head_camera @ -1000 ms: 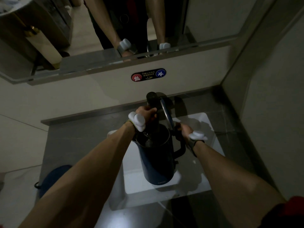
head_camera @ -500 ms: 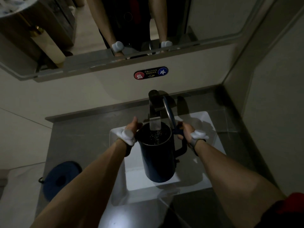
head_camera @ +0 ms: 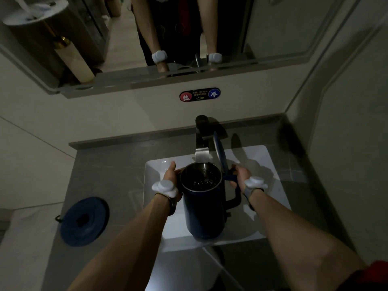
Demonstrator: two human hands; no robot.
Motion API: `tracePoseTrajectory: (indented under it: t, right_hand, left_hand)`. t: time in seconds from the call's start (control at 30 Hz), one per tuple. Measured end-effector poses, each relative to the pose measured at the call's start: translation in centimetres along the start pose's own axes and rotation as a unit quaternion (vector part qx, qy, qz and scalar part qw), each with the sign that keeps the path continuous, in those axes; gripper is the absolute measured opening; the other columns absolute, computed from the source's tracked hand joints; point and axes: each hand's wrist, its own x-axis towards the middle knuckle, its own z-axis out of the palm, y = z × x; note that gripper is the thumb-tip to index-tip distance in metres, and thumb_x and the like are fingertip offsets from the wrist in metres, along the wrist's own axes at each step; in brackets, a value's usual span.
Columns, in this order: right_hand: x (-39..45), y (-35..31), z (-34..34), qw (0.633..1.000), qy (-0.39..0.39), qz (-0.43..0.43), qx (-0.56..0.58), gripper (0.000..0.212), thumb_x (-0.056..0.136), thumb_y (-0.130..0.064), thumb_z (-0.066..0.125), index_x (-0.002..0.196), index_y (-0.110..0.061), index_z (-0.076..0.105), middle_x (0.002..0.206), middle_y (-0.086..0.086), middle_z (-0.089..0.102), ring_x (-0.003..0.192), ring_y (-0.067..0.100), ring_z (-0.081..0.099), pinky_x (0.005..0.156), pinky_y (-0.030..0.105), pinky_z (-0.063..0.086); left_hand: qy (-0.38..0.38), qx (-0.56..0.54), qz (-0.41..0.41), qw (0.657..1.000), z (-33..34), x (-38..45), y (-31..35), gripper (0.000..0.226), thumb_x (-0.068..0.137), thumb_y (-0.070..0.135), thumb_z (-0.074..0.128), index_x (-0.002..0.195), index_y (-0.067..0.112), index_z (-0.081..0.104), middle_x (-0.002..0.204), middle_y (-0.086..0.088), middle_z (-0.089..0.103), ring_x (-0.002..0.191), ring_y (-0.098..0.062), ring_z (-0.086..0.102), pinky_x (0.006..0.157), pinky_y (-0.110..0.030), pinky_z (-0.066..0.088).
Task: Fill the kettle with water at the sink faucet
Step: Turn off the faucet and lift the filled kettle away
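Down from faucet (head_camera: 201, 143), left hand (head_camera: 171, 177) holds kettle (head_camera: 203, 215) opposite right hand (head_camera: 241, 175).

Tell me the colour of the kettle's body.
The kettle is dark blue; the head view shows it.

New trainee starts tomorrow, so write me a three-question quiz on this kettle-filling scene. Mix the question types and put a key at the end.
1. Multiple choice: which hand grips the handle of the kettle? A) left B) right C) neither
2. True or false: the kettle's lid is shut.
3. Fill in: the round blue base lies on the counter to the ___ of the sink.

Key
1. B, the right hand.
2. False: the lid stands open beside the faucet.
3. left
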Motion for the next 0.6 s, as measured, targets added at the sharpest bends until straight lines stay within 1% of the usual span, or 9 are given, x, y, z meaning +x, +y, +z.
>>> tracePoseTrajectory:
  t: [0.03, 0.1, 0.2, 0.27, 0.33, 0.43, 0.5, 0.53, 0.6]
  right_hand:
    - [-0.4, 0.2, 0.0, 1.000, 0.004, 0.006, 0.014, 0.025, 0.098, -0.018, 0.043, 0.081, -0.009, 0.058, 0.074, 0.005, 0.055, 0.064, 0.020, 0.050, 0.046, 0.023, 0.041]
    - [-1.1, 0.3, 0.2, 1.000, 0.006, 0.002, 0.023, 0.031, 0.098, -0.023, 0.041, 0.072, -0.014, 0.055, 0.073, 0.005, 0.055, 0.061, 0.019, 0.049, 0.043, 0.021, 0.039]
    - [-2.1, 0.5, 0.6, 1.000, -0.004, -0.007, 0.020, 0.033, 0.098, -0.027, 0.041, 0.071, -0.015, 0.055, 0.074, 0.004, 0.057, 0.063, 0.019, 0.052, 0.049, 0.025, 0.039]
    - [-2.8, 0.1, 0.7, 1.000, -0.021, -0.001, 0.017, 0.034, 0.097, -0.033, 0.044, 0.072, -0.015, 0.056, 0.068, 0.004, 0.059, 0.057, 0.018, 0.055, 0.043, 0.022, 0.041]
    - [-3.9, -0.6, 0.9, 0.999, -0.054, -0.003, 0.007, 0.035, 0.095, -0.045, 0.048, 0.078, -0.016, 0.058, 0.062, 0.002, 0.060, 0.046, 0.012, 0.059, 0.037, 0.017, 0.041]
    - [-5.3, -1.2, 1.2, 0.992, -0.120, -0.024, -0.033, 0.047, 0.089, -0.059, 0.049, 0.098, -0.014, 0.061, 0.079, 0.003, 0.061, 0.064, 0.011, 0.062, 0.053, 0.022, 0.045]
    - [-6.2, -1.2, 1.7, 0.983, -0.168, -0.045, -0.054, 0.049, 0.084, -0.062, 0.053, 0.092, -0.014, 0.062, 0.071, 0.002, 0.058, 0.057, 0.009, 0.057, 0.056, 0.022, 0.043]
    - [-6.2, -1.3, 1.7, 0.980, -0.188, -0.046, -0.052, 0.046, 0.083, -0.061, 0.055, 0.088, -0.016, 0.063, 0.070, 0.002, 0.060, 0.060, 0.009, 0.058, 0.060, 0.022, 0.044]
    - [-7.0, -1.6, 2.3, 0.975, -0.214, -0.047, -0.028, 0.034, 0.089, -0.051, 0.053, 0.089, -0.019, 0.067, 0.076, -0.004, 0.072, 0.077, 0.009, 0.064, 0.073, 0.022, 0.047]
  left_hand:
    - [0.000, -0.013, 0.001, 1.000, -0.3, -0.1, -0.3, 0.076, 0.095, 0.059, 0.021, 0.132, 0.000, 0.052, 0.111, -0.017, 0.065, 0.100, -0.028, 0.062, 0.078, -0.035, 0.048]
    - [-0.006, -0.029, 0.002, 1.000, -0.6, -0.3, -0.8, 0.078, 0.095, 0.061, 0.020, 0.131, 0.000, 0.053, 0.112, -0.018, 0.065, 0.100, -0.029, 0.062, 0.076, -0.036, 0.049]
    - [-0.005, -0.055, 0.018, 0.998, -1.1, -1.3, -1.0, 0.078, 0.093, 0.062, 0.022, 0.129, 0.001, 0.054, 0.121, -0.019, 0.062, 0.104, -0.032, 0.061, 0.080, -0.040, 0.050]
    - [0.009, -0.073, 0.029, 0.997, -1.4, -1.6, -1.1, 0.082, 0.091, 0.065, 0.027, 0.133, 0.000, 0.052, 0.133, -0.020, 0.057, 0.118, -0.036, 0.057, 0.090, -0.044, 0.049]
    - [0.020, -0.081, 0.039, 0.996, -1.7, -2.5, -0.8, 0.082, 0.089, 0.066, 0.028, 0.136, 0.003, 0.051, 0.137, -0.019, 0.055, 0.126, -0.037, 0.051, 0.094, -0.045, 0.046]
    - [0.012, -0.095, 0.064, 0.993, -2.3, -3.4, 0.3, 0.076, 0.090, 0.064, 0.029, 0.128, 0.004, 0.056, 0.131, -0.018, 0.058, 0.117, -0.035, 0.056, 0.094, -0.044, 0.046]
    - [0.008, -0.095, 0.081, 0.992, -2.9, -4.5, 1.1, 0.070, 0.091, 0.064, 0.030, 0.116, 0.006, 0.060, 0.122, -0.017, 0.060, 0.103, -0.032, 0.060, 0.091, -0.043, 0.048]
    - [0.007, -0.097, 0.082, 0.992, -2.9, -4.6, 1.4, 0.069, 0.091, 0.063, 0.030, 0.112, 0.006, 0.061, 0.120, -0.017, 0.061, 0.100, -0.031, 0.060, 0.089, -0.043, 0.049]
    - [0.004, -0.100, 0.086, 0.991, -3.7, -5.4, 2.0, 0.072, 0.091, 0.063, 0.031, 0.119, 0.004, 0.061, 0.124, -0.019, 0.060, 0.110, -0.034, 0.060, 0.093, -0.044, 0.049]
